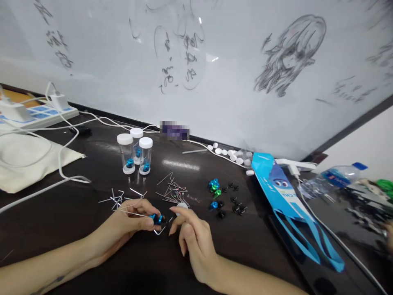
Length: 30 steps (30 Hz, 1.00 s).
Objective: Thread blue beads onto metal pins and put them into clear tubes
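Between the thumb and fingers of my left hand [132,219] is a small blue and black part [157,219], with a thin bent wire reaching back over the hand. Just right of it, my right hand [195,241] has its fingers apart and curved, holding nothing that shows. A bent metal hex key [159,232] shows below the part. Behind my right hand's fingertips sits a white cap [182,207], partly covered. Thin wire pins [176,192] lie in a loose pile beyond the hands, and several hex keys [115,199] lie behind my left hand.
Three clear tubes with white caps [125,153] stand at the back, blue parts inside. Blue and green parts [215,186] and black parts [239,207] lie right of centre. White caps [233,157] line the whiteboard. A blue bag [273,180], a bottle [340,175] and cables are farther right.
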Tool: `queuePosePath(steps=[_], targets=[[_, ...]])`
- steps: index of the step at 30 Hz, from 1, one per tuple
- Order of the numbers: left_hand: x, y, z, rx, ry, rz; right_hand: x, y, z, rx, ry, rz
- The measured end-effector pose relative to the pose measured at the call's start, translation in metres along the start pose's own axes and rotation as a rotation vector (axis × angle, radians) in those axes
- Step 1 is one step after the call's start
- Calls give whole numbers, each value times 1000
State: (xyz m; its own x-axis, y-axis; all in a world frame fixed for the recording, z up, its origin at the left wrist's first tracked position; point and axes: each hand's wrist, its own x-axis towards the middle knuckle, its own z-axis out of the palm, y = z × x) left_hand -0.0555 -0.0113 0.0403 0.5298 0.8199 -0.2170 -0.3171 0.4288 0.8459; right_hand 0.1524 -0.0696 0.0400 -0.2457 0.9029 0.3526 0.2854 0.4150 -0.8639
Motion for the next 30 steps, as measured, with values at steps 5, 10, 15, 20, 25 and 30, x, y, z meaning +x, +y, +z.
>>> queuePosePath(steps=[5, 10, 15, 20, 25, 30], targets=[[0, 0, -2, 27, 5, 42, -1, -1, 1, 7, -9, -28], [-1, 1, 0, 29, 52, 40, -2, -2, 2, 37, -38, -21], [-3, -1, 1, 42, 50, 45, -2, -3, 0, -6, -63, -44], [-4, -4, -3, 50, 51, 39, -2, -3, -1, -35, -99, -59], [-3, -3, -2, 35, 83, 35, -2, -3, -2, -47, -104, -38], [0, 1, 3, 21, 128, 52, -3, -3, -1, -45, -115, -34]])
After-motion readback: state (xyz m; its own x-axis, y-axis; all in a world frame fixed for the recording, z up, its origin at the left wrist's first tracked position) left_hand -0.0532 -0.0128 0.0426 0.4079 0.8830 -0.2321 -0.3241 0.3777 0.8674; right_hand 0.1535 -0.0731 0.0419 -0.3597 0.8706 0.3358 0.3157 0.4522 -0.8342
